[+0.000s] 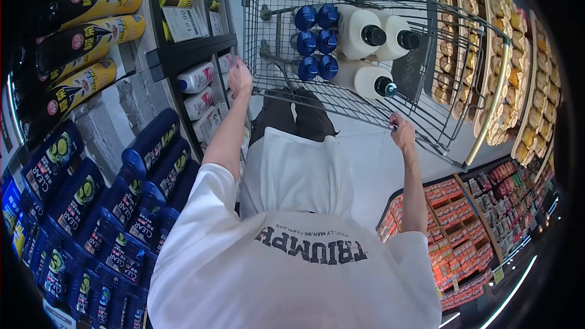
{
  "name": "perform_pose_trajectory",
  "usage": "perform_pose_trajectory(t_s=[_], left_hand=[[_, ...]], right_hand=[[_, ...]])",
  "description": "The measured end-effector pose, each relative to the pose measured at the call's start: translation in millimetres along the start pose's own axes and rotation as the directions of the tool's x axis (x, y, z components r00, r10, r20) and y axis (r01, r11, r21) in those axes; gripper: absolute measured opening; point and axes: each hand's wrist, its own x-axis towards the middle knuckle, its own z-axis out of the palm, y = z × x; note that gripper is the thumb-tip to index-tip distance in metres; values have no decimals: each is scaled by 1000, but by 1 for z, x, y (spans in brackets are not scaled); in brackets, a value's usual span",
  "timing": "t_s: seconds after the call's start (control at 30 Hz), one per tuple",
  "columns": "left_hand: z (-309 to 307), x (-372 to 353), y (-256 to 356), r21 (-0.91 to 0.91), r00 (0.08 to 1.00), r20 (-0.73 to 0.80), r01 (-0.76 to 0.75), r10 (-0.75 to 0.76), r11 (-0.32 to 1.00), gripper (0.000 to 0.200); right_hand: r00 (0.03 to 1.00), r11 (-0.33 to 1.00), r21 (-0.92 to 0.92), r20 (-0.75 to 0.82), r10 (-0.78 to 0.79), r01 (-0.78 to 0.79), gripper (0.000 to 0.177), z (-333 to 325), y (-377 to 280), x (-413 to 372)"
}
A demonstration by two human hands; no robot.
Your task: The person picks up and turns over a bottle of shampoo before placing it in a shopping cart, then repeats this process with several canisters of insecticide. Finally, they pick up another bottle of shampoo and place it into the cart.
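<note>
My right hand (pixel 402 134) is closed around the near side rim of a wire shopping cart (pixel 341 109). My left hand (pixel 239 78) is beside the cart's near left corner, close to the shelf. Its fingers are curled, and whatever they hold, if anything, is hidden. Inside the cart stand several bottles with blue tops (pixel 308 42), in two rows. Next to them are white jugs with black caps (pixel 359 33), and one white jug (pixel 373 82) is nearer to me. White bottles with pink labels (pixel 198 79) lie in view on the shelf by my left hand.
Dark blue CLEAR bottles (pixel 73 207) and black-and-yellow bottles (pixel 100 36) fill the left shelves. A dark shelf edge (pixel 189 58) juts out near my left forearm. Trays of round, yellowish goods (pixel 506 55) stand beyond the cart's handle. A rack of orange packets (pixel 451 225) is at right.
</note>
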Motion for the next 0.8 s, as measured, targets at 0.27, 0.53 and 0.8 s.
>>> perform_pose_trajectory(t_s=[0.27, 0.53, 0.8], left_hand=[[-18, -19, -16, 0, 995, 9, 102, -102, 995, 66], [-25, -1, -44, 100, 995, 1, 97, -97, 990, 66], [-23, 2, -67, 143, 975, -168, -124, 147, 982, 57]], right_hand=[[996, 998, 24, 70, 61, -62, 34, 22, -13, -33], [930, 971, -12, 292, -223, 237, 58, -16, -132, -44], [984, 954, 286, -176, -43, 93, 57, -36, -344, 137]])
